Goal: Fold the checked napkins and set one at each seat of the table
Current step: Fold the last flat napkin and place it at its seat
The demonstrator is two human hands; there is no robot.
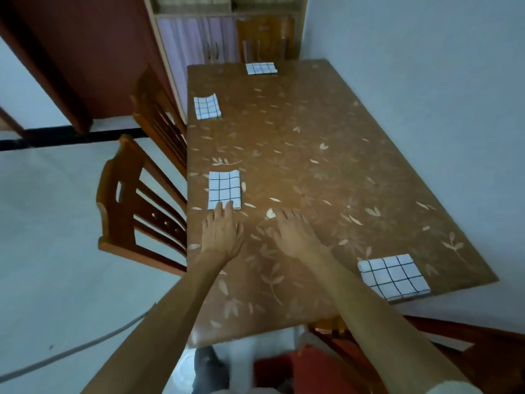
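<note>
Tabletop of glossy brown printed with pale leaves runs away from you, its right long side beside a pale blue-grey wall. Four folded white cloths with dark checks lie on it, well apart: the far-end napkin, the far left napkin, the near left napkin, both by the left edge, and the corner napkin at the near right. Your left hand lies flat, straight fingertips touching the near left napkin's closest edge. Your right hand rests beside it on the bare surface, fingers loosely spread, holding nothing. Two slatted brown wooden chairs stand along the left side, and a cabinet with lilac curtains stands beyond the far end.
</note>
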